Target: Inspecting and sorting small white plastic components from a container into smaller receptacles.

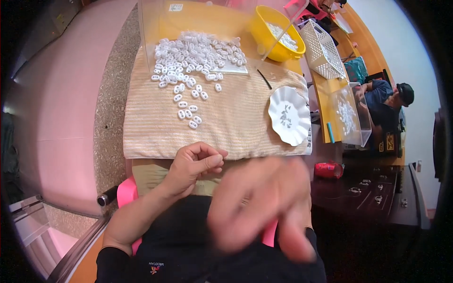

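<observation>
My left hand (197, 165) is over my lap at the towel's near edge, thumb and fingers pinched together. Whatever it might hold is too small or hidden to name. Close to the camera, my right hand (264, 203) is smeared by motion, so its grip is unclear. Beyond them, many small white oval plastic pieces with two holes (188, 59) form a heap, and several lie strewn toward me (192, 114). A scalloped white dish (278, 125) at the right holds small grey bits (286, 116).
A striped beige towel (231, 122) covers the table. On it lies a thin black stick (264, 79). A clear panel stands around the heap. Behind are a yellow basin (264, 45) and a white perforated basket (318, 56). A person (384, 99) sits at the right by a clear bin (361, 134).
</observation>
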A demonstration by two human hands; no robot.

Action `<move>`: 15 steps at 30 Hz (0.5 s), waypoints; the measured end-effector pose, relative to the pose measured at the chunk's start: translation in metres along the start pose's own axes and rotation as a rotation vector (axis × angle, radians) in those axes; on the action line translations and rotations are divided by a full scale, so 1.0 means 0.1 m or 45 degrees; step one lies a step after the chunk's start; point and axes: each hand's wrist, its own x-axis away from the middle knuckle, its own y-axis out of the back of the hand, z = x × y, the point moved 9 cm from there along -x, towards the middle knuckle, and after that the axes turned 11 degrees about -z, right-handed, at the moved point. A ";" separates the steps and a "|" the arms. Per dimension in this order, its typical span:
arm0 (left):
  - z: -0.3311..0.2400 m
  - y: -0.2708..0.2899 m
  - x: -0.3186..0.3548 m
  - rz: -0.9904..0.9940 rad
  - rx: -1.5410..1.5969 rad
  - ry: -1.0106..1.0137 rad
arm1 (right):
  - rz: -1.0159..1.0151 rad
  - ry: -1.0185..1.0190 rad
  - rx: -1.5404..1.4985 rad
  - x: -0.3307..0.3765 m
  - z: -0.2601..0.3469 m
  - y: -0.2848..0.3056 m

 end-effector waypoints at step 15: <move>-0.02 0.07 0.06 -0.084 0.069 0.002 | -0.627 0.148 -0.727 -0.34 0.04 -0.83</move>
